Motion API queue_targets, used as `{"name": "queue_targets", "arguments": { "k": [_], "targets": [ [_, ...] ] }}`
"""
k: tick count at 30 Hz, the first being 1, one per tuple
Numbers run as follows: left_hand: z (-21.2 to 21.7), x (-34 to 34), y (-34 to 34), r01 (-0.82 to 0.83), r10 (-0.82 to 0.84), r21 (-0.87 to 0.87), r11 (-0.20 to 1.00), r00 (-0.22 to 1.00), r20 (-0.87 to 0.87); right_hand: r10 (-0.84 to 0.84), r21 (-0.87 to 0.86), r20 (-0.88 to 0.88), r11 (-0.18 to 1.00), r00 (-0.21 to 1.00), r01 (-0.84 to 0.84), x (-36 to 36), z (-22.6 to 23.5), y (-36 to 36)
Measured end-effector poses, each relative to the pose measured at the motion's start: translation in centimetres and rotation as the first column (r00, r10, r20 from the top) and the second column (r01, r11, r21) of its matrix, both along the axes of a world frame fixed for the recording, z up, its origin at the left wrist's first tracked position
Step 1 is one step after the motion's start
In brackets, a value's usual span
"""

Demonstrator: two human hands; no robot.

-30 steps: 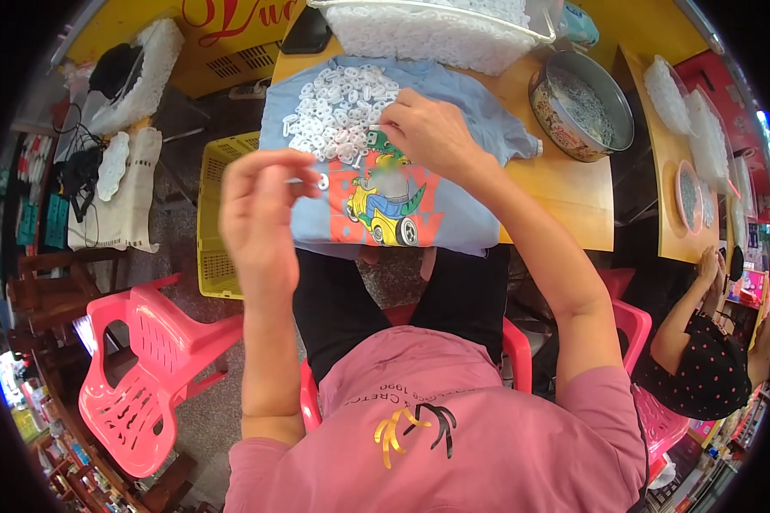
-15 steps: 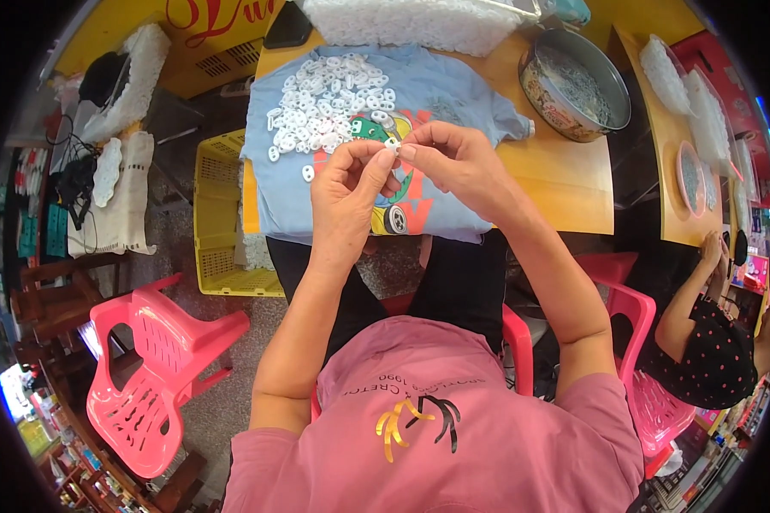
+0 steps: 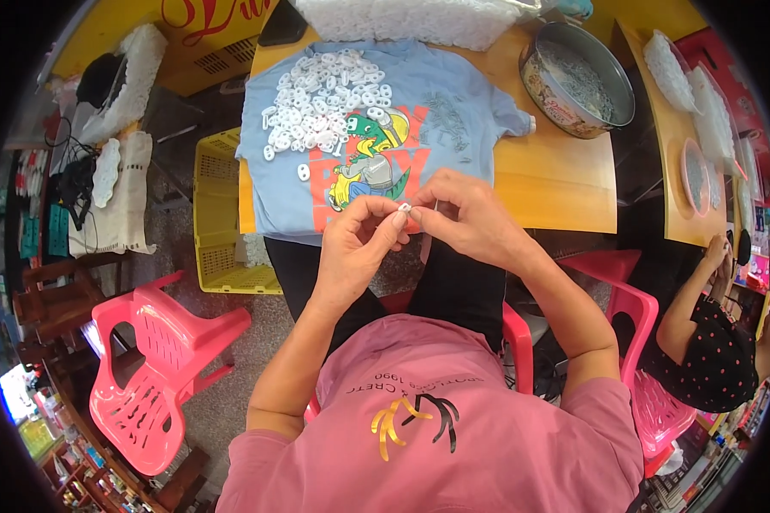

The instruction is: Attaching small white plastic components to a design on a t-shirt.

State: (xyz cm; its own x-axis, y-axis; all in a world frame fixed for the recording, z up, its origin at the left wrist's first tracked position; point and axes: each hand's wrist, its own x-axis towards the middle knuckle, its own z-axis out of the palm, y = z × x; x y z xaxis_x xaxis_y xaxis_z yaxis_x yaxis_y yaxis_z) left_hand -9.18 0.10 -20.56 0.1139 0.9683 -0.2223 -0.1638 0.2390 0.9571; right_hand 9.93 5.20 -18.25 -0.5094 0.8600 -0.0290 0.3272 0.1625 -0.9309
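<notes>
While the left hand (image 3: 357, 246) and the right hand (image 3: 470, 218) pinch one small white plastic piece (image 3: 405, 207) by the near edge of the blue printed fabric shirt (image 3: 274, 197), the yellow wooden table (image 3: 565, 188) leaves bare room at right.

Left hand (image 3: 358, 241) and right hand (image 3: 470, 221) pinch close together, fingers curled.

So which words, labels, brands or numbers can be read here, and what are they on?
I won't copy the wording, only say where it stands:
Blue shirt: big orange-red letters, behind a cartoon print.
Pink shirt: small dark letters and a number, upside down.
Yellow panel: red script, cut off at the top.
Round tin: lettering, too small to read surely.
Shelf goods, lower left: too small and blurred.
Held white piece: none visible.
</notes>
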Motion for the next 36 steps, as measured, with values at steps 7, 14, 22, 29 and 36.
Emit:
{"name": "queue_targets", "arguments": {
  "k": [7, 14, 22, 29, 36],
  "targets": [
    [-1.1, -0.9, -0.1, -0.099, 0.096, 0.034, 0.995, 0.991, 0.096, -0.023, 0.261, 0.102, 0.965, 0.995, -0.004, -0.7, -0.5, 1.3],
    [-1.0, -1.3, -0.1, -0.061, 0.058, 0.039, 0.997, 0.997, 0.055, -0.324, 0.690, 0.357, 0.724, 0.876, -0.013, 0.0, -2.8, 3.3],
    [-0.7, -1.6, 0.0, -0.038, 0.034, 0.054, 0.998, 0.996, 0.077, -0.316, 0.635, 0.323, 0.771, 0.892, 0.043, -0.2, -2.3, 4.7],
    [-0.5, -1.5, 0.2, -0.027, 0.023, 0.054, 0.998, 0.997, 0.068, -0.343, 0.628, 0.342, 0.776, 0.875, 0.059, -1.3, -2.2, 7.0],
    [-0.8, -1.5, 0.0, -0.062, 0.056, 0.079, 0.995, 0.996, 0.068, -0.335, 0.655, 0.478, 0.752, 0.812, -0.076, -2.5, -2.0, 8.1]
  ]
}}
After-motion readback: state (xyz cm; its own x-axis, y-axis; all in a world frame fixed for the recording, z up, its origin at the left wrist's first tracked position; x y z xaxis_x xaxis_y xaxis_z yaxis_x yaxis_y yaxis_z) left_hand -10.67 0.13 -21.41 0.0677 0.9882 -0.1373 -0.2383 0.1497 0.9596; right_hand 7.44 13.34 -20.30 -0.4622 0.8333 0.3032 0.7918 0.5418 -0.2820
